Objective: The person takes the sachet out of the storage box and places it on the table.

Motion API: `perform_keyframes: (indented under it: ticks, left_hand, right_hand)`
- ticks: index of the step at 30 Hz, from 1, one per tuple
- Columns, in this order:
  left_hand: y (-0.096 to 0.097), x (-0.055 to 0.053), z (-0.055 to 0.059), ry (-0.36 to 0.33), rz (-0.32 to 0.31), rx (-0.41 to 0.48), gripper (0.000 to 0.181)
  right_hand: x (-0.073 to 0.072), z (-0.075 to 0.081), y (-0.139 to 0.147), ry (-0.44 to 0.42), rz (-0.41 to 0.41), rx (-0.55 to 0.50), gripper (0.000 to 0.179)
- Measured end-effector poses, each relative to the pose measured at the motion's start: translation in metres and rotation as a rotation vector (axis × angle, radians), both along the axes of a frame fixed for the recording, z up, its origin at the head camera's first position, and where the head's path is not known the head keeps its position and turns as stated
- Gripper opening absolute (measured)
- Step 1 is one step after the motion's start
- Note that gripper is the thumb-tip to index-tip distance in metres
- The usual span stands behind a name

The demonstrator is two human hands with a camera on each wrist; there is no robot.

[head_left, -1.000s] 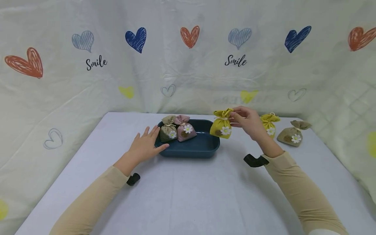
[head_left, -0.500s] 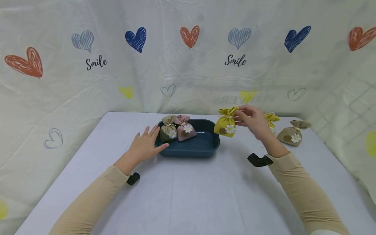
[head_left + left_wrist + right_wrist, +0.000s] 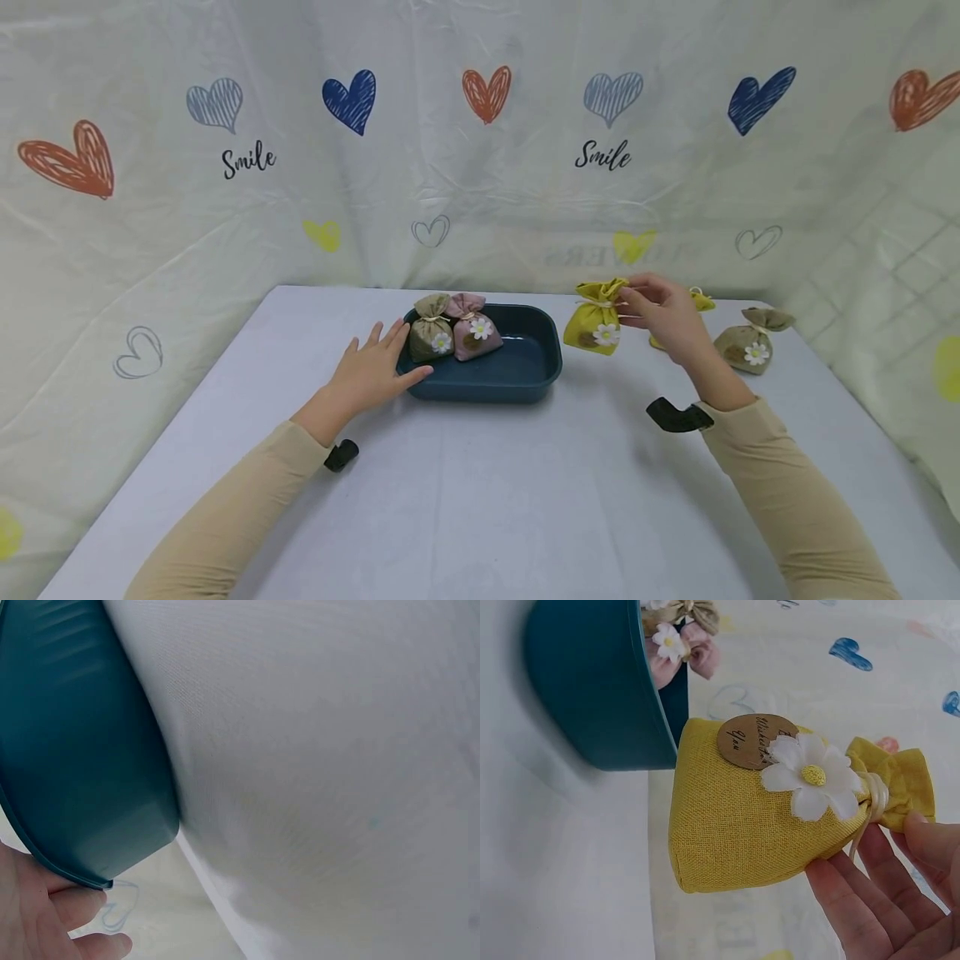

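My right hand (image 3: 666, 321) pinches the gathered neck of a yellow drawstring pouch (image 3: 591, 327), held up just right of a dark teal basin (image 3: 480, 390). In the right wrist view the pouch (image 3: 739, 817) shows a white fabric daisy and a round brown tag, with the thumb and fingers at its tied top. My left hand (image 3: 363, 371) rests with spread fingers on the basin's left end, and the left wrist view has its fingers (image 3: 79, 907) by the rim. Inside the basin sit an olive pouch (image 3: 427, 335) and a pink pouch (image 3: 468, 343), side by side at the left.
Another yellow pouch (image 3: 702, 301) stands behind my right hand, mostly hidden. Right of it a grey-brown pouch (image 3: 735, 346) lies on the white tabletop (image 3: 480, 500). A pale curtain (image 3: 480, 183) printed with hearts hangs behind the table.
My right hand has carried the yellow pouch rightward, from over the basin's right end to outside it. It now covers more of the other yellow pouch. My left hand stays in place.
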State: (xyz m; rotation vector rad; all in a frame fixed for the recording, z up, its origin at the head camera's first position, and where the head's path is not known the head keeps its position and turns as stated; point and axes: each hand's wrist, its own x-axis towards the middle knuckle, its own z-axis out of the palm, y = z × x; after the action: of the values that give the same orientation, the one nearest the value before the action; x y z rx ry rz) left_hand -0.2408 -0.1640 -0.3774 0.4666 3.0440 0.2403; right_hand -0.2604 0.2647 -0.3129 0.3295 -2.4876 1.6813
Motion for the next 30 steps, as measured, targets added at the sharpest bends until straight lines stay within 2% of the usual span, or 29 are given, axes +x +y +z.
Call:
perform_keyframes:
  ticks: [11,18,27,30]
  left_hand:
    - [0.0,0.0,0.001,-0.008,0.005,-0.005,0.097]
    - [0.0,0.001,0.003,-0.012,0.006,-0.001,0.096]
    - [0.001,0.002,0.004,-0.011,0.006,-0.002,0.096]
    - [0.001,0.002,0.004,-0.015,0.004,0.001,0.096]
  right_hand:
    - [0.004,-0.006,0.013,-0.013,-0.067,0.022,0.039]
    - [0.005,-0.008,0.026,-0.009,-0.131,0.0,0.028]
    - [0.012,-0.011,0.042,0.01,-0.107,-0.091,0.01]
    - [0.015,-0.012,0.047,0.001,-0.091,-0.148,0.01]
